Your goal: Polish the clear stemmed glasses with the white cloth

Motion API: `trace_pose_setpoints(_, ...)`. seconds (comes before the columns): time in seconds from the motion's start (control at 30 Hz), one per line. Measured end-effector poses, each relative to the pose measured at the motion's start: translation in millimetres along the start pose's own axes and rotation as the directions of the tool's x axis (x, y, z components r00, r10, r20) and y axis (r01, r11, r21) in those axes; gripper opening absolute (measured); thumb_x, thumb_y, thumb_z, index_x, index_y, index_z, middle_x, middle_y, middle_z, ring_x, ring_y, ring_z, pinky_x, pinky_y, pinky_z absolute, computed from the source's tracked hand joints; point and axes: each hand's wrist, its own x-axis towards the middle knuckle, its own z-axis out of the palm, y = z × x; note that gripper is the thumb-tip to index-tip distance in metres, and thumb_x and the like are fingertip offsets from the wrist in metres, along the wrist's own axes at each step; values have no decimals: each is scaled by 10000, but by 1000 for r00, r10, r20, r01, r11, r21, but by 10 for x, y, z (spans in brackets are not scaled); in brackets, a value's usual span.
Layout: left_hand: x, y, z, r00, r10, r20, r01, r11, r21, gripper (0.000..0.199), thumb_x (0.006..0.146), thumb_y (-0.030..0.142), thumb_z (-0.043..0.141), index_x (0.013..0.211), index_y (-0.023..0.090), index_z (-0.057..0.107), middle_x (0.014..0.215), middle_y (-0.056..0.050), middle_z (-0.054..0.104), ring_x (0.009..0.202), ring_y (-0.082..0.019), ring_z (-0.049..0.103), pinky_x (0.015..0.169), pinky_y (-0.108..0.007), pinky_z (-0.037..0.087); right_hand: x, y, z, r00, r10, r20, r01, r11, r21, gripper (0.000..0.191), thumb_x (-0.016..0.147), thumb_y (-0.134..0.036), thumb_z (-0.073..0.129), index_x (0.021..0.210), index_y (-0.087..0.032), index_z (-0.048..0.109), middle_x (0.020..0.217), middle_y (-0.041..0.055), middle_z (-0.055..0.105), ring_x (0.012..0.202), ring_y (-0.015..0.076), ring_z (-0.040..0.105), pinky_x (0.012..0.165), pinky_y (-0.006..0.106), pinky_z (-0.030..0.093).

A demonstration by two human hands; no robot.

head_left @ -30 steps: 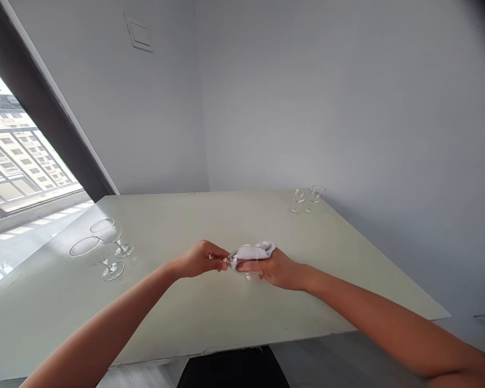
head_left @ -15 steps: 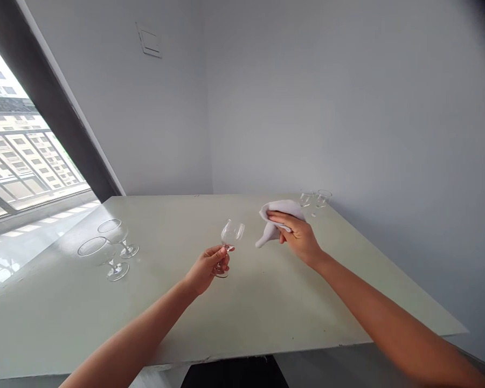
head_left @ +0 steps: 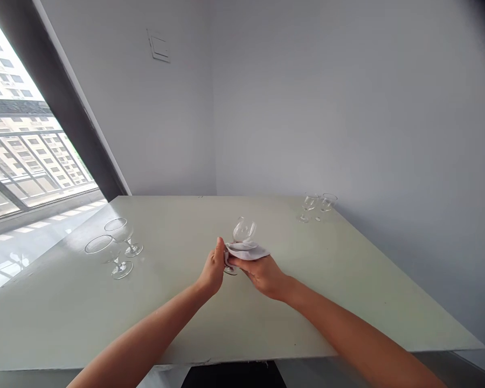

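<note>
A small stemmed wine glass [head_left: 244, 230] is held between my two hands above the middle of the table, its bowl tilted slightly to the right. My left hand [head_left: 213, 269] is around the stem from the left, thumb pointing up; its other fingers are mostly hidden. In my right hand [head_left: 264, 275] is a white cloth [head_left: 248, 251], pressed round the stem and the underside of the bowl. The foot of the glass shows just below the fingers.
Two stemmed glasses [head_left: 122, 269] stand on the left of the pale table [head_left: 178, 328]. Two more [head_left: 309, 202] stand at the far right corner by the wall. A window [head_left: 36, 156] is on the left.
My right hand has brought the cloth left and down onto the glass. My left hand has shifted slightly right with the glass, and its thumb has lifted.
</note>
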Motion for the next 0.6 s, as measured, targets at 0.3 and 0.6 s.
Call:
trace_pose_setpoints(0.3,141,93,131,1000,2,30,4,983,-186,308,681,385,651,899,167,661,806,-29,557,648,-84,491,597,-199,387,157,46,72,742,639,-202,-191,490,851,365,768,-421,533,1069,-218,574,775,18,610,614,146,530,566,271,431)
trace_pose_setpoints(0.6,326,200,138,993,-69,-92,28,921,-388,294,665,402,667,823,154,660,932,-61,600,782,-131,548,678,-234,430,162,-70,151,821,434,-371,-329,891,314,358,891,-399,327,1046,-190,572,668,8,587,572,139,526,506,243,403)
